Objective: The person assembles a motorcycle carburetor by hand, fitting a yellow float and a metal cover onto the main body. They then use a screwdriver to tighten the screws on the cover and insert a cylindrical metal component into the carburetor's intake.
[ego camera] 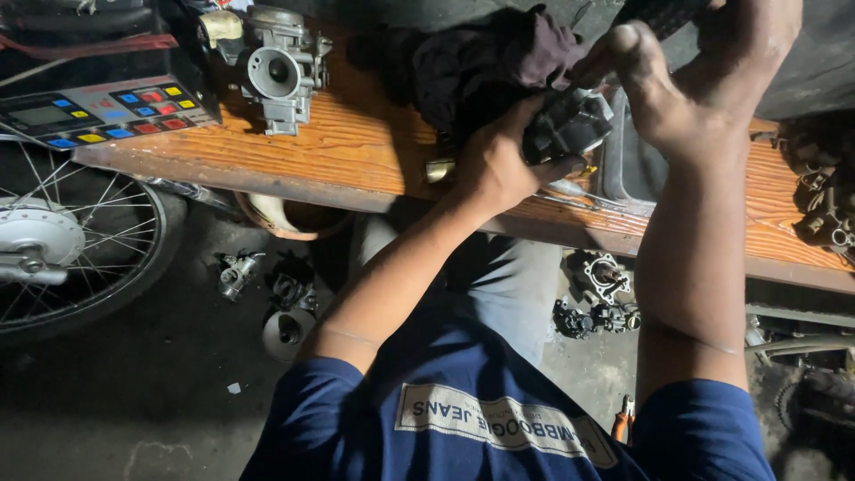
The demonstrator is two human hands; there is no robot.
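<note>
Two hands: left hand (494,160) fingers clamped on dark carburetor (565,125), right hand (704,80) gripping above; keep steady over bench (356,142).

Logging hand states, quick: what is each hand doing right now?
Left hand: closed around a dark carburetor over the wooden bench.
Right hand: gripping a black handle, thumb on the carburetor.

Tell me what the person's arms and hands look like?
Both arms are bare from the elbow area down, with short dark blue sleeves at the top. The left hand and right hand wear no gloves. No watch or rings show.
</note>
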